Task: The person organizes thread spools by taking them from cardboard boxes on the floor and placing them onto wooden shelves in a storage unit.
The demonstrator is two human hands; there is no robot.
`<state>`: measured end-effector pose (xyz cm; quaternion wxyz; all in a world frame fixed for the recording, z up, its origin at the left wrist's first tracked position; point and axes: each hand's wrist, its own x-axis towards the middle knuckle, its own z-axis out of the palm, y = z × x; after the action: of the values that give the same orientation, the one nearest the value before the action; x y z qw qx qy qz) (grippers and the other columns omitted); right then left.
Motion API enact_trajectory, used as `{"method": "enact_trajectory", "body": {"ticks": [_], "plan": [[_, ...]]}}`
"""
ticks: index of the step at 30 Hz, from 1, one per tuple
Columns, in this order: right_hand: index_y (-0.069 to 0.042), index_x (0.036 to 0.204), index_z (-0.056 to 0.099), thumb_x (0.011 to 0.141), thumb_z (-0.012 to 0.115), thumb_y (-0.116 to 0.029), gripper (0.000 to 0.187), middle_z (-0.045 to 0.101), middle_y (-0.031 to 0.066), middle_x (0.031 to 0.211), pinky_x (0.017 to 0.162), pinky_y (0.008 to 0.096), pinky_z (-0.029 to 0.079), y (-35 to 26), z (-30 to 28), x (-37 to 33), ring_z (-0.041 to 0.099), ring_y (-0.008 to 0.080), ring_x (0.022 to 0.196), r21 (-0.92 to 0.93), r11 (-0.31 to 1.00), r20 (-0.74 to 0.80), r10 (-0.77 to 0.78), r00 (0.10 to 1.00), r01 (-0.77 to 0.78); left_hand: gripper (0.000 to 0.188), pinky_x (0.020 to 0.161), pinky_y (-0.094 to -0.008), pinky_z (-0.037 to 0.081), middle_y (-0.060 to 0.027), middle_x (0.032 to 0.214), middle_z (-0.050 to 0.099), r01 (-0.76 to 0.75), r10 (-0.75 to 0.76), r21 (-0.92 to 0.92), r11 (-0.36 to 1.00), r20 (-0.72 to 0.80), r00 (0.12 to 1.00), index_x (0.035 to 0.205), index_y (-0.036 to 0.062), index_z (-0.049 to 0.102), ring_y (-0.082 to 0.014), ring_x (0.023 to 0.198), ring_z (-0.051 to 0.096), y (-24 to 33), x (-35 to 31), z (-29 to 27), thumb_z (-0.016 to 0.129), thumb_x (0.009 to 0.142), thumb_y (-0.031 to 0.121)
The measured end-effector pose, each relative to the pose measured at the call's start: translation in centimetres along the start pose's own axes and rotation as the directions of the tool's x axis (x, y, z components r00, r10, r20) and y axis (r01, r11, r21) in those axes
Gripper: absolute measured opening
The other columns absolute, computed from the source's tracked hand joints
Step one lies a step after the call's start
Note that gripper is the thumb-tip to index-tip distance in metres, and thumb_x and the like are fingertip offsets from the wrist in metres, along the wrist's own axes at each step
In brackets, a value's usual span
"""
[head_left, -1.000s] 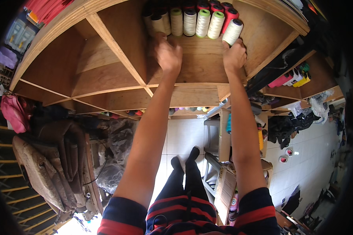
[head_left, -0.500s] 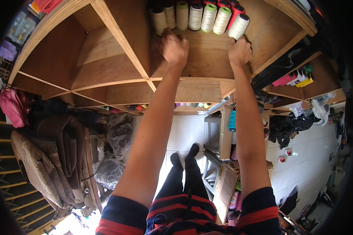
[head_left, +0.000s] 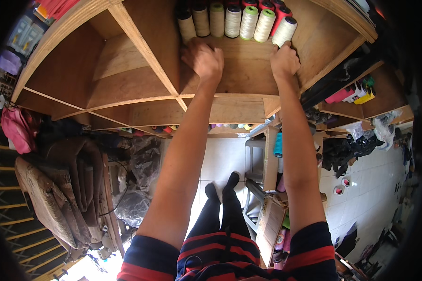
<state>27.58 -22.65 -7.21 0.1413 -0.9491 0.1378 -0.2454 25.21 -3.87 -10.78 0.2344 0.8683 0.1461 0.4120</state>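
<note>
Cones of thread stand in a row in a wooden shelf compartment [head_left: 241, 77]. A tan thread cone [head_left: 186, 29] is at the row's left end, more tan and cream ones follow, and a white thread cone [head_left: 284, 32] leans at the right end. My left hand [head_left: 204, 60] is at the base of the left tan cone, its fingers slightly blurred and loosely spread, the thumb apart from the cone. With thumb and fingers, my right hand [head_left: 285, 61] pinches the lower end of the leaning white cone. Red thread cones [head_left: 281, 18] show behind the row.
Wooden dividers [head_left: 143, 47] bound the compartment. Lower right, more thread cones [head_left: 365, 93] sit in another shelf. Below are an open cardboard box [head_left: 271, 225], a grey stool [head_left: 254, 164], a folded brown cloth [head_left: 79, 173] and clear plastic bags [head_left: 131, 206].
The left-end tan cone has shifted slightly left and toward me, and my left hand's fingers have spread beside it. My right hand and the white cone have moved slightly left.
</note>
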Motion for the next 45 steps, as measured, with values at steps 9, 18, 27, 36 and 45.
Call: {"method": "enact_trajectory", "body": {"ticks": [9,18,27,36,45], "plan": [[-0.002,0.099,0.057,0.088,0.059,-0.027,0.028,0.068,0.0191,0.089,0.072,0.0463,0.052,0.2,0.2,0.1,0.067,0.0358,0.083,-0.016,1.0,-0.005,-0.012,1.0,0.012,0.039,0.096,-0.0514,0.031,-0.0133,0.105,0.063,0.132,-0.131,-0.048,0.99,0.035,0.991,0.11,0.0052,0.05,-0.0305,0.102,0.058,0.1,0.2,0.8,0.061,0.079,0.026],[-0.002,0.099,0.061,0.089,0.056,-0.028,0.028,0.064,0.0189,0.094,0.071,0.0459,0.052,0.3,-0.3,-0.3,0.066,0.0361,0.082,0.016,0.998,-0.034,-0.067,0.997,0.067,0.038,0.097,-0.0504,0.03,-0.0131,0.099,0.064,0.118,-0.116,-0.005,0.993,0.145,0.983,0.105,0.0076,0.053,-0.0325,0.1,0.057,0.3,0.3,0.3,0.062,0.079,0.034],[0.001,0.097,0.061,0.083,0.066,-0.026,0.031,0.062,0.0192,0.101,0.07,0.0449,0.053,0.7,-0.1,-0.3,0.065,0.0369,0.084,0.083,0.991,-0.097,-0.094,0.991,0.102,0.028,0.094,-0.048,0.033,-0.0143,0.092,0.066,0.146,-0.145,0.002,0.989,0.141,0.979,0.094,0.0105,0.061,-0.0323,0.095,0.058,0.5,0.4,0.1,0.064,0.078,0.034],[0.0,0.104,0.05,0.077,0.074,-0.029,0.046,0.066,0.0249,0.089,0.076,0.0476,0.051,-0.5,-1.0,0.7,0.064,0.0411,0.087,0.209,0.975,-0.056,0.085,0.995,-0.072,0.022,0.092,-0.0481,0.035,-0.0114,0.086,0.067,0.129,-0.122,-0.043,0.991,0.14,0.983,0.086,0.0109,0.064,-0.032,0.091,0.059,0.4,0.7,0.3,0.063,0.078,0.032],[0.0,0.103,0.051,0.079,0.072,-0.031,0.044,0.065,0.0265,0.089,0.077,0.0499,0.05,-0.2,-0.4,0.9,0.064,0.0433,0.087,0.257,0.964,-0.064,0.083,0.994,-0.064,0.022,0.089,-0.0511,0.035,-0.0109,0.088,0.063,0.166,-0.152,-0.061,0.984,0.19,0.97,0.089,0.0086,0.059,-0.031,0.097,0.055,0.6,0.8,0.0,0.062,0.075,0.025]]}}
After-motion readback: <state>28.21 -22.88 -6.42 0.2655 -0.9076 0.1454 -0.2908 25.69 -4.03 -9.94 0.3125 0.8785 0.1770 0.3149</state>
